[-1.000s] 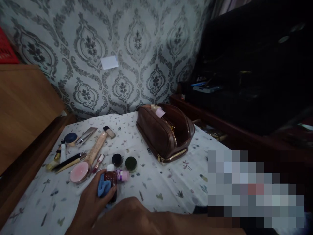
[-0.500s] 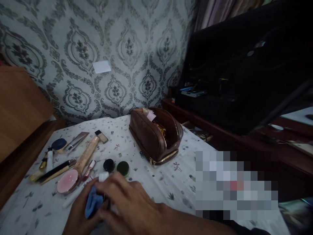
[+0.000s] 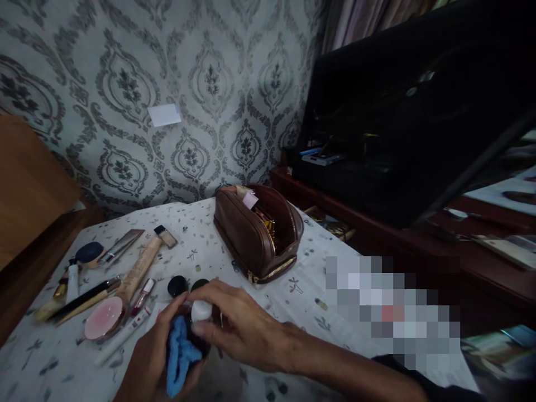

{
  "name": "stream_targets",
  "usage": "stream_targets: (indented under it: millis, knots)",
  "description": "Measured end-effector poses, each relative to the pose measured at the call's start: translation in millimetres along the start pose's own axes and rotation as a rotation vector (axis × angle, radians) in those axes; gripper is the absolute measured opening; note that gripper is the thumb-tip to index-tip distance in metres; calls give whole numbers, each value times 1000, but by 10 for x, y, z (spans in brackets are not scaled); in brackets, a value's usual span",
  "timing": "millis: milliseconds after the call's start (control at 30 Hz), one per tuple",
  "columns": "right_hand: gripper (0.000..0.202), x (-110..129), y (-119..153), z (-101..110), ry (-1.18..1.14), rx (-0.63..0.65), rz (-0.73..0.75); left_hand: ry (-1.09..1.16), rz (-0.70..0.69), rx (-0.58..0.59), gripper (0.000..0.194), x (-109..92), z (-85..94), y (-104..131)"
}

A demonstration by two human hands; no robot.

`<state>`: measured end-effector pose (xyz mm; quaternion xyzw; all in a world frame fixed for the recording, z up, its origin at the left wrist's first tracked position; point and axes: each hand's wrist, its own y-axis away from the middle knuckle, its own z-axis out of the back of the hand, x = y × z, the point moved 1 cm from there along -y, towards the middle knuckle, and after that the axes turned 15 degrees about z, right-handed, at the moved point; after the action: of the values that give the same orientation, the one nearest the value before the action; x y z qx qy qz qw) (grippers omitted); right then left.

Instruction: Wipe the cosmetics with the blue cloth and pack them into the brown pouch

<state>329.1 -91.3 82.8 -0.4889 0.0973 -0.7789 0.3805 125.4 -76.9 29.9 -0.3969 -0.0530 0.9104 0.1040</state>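
My left hand [image 3: 148, 354] is closed around a blue fuzzy cloth [image 3: 179, 354], low in front of me. Beside the cloth, the fingers of my right hand [image 3: 247, 326] are closed on a small object with a rounded white cap [image 3: 201, 311]; its lower part is hidden between my hands. Just past my fingers lie a black round lid [image 3: 177, 286] and a dark green round lid [image 3: 199, 285], the green one partly covered by my right hand. Left of my hands are a pink round compact [image 3: 104, 318], a lip gloss tube [image 3: 143, 296] and a white tube [image 3: 123, 338].
A brown cosmetic bag [image 3: 247, 237] stands unzipped at the back of the patterned tablecloth [image 3: 310, 312], with items inside. Makeup brushes [image 3: 90, 298], a beige tube [image 3: 140, 268] and a small bottle [image 3: 166, 237] lie at left. A large black screen [image 3: 397, 123] leans at right.
My hands have shifted slightly right in view and turned, showing more of the blue cloth. The white cap is now between my right fingers. The whole view has shifted slightly.
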Motion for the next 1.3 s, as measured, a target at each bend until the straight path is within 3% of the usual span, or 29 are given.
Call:
stream_targets:
  millis: [133, 300, 433, 500, 600, 733, 833, 967, 1133, 1300]
  knots:
    - [27, 45, 21, 215, 103, -24, 26, -45, -189, 79, 76, -137, -12, -195]
    - [26, 74, 41, 547, 163, -101, 20, -5, -171, 188, 75, -539, -79, -413]
    - [29, 117, 53, 881, 195, -124, -54, 98, -180, 323, 62, -913, -97, -586]
    - [31, 146, 57, 1065, 264, -171, -77, 160, -225, 307, 49, -1049, -119, -715]
    - [33, 167, 59, 1325, 442, -257, -80, 176, -363, 181, 30, -1192, -189, -955]
    - [38, 157, 52, 1572, 604, -298, -90, -52, -641, 28, 24, -1354, -320, -1225]
    - [39, 156, 39, 1700, 614, -279, -95, -238, -779, 27, 30, -1454, -412, -1333]
    - [36, 146, 24, 1836, 690, -302, -97, -318, -790, 97, 37, -1520, -488, -1431]
    - [31, 2, 28, 1852, 888, -168, -121, -402, -780, 257, 31, -1532, -533, -1514]
    - [23, -81, -19, 1770, 1152, 180, -214, -403, -757, 318, 29, -1523, -538, -1511]
